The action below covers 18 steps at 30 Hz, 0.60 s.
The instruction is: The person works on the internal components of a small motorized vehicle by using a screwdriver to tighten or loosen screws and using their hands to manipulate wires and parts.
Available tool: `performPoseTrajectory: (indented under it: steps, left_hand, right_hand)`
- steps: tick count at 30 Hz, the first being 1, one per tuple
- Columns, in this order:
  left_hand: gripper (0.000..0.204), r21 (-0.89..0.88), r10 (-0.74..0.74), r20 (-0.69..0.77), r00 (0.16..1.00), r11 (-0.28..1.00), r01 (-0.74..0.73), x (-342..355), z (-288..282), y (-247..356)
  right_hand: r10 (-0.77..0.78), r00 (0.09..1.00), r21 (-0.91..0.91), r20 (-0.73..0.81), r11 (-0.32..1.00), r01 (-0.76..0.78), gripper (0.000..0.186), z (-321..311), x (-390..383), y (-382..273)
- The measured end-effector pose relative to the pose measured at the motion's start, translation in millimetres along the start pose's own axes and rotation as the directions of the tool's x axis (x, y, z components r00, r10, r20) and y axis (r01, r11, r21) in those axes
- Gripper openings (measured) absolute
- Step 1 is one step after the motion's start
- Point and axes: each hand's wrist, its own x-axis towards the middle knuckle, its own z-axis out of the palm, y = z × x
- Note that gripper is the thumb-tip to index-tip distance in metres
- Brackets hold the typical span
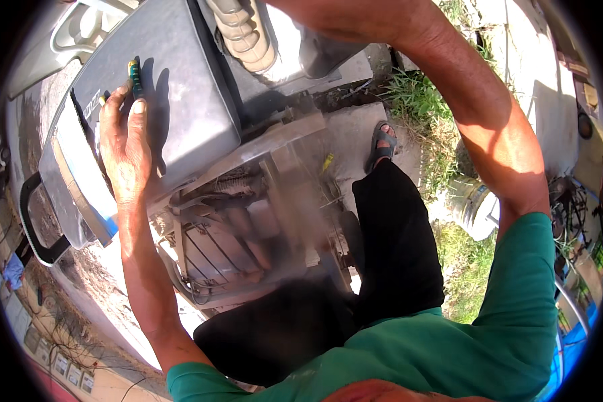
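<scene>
My left hand (125, 144) rests against a large grey padded panel (187, 100) that looks like a vehicle seat. Its thumb and fingers are closed around a tool with a green and yellow handle (135, 79); the tool's kind cannot be made out. A second bit of yellow (102, 100) shows beside the fingers. My right arm (482, 100) reaches up and across the top edge, so the right hand is out of the picture. Nearest to that forearm is a beige ribbed rubber boot (244, 37).
Below the panel is an open, dusty vehicle bay with metal bars (211, 251) and a blurred beam (291, 194). My sandalled foot (382, 141) stands on concrete. A white bucket (472, 204) lies in grass at right. A black curved handle (37, 224) sits at far left.
</scene>
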Motion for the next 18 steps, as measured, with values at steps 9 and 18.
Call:
performPoseTrajectory:
  steps: [9, 18]
  left_hand:
    - [0.055, 0.344, 0.177, 0.126, 0.976, 0.915, -0.211, 10, 24, -15]
    - [0.050, 0.652, -0.086, 0.176, 0.981, 0.756, -0.050, -2, -23, -78]
  right_hand:
    - [0.241, 0.778, 0.388, -0.580, 0.922, 0.004, 0.016, 9, -215, 24]
    - [0.901, 0.067, -0.070, 0.428, 0.107, -0.992, 0.052, 238, -580, 175]
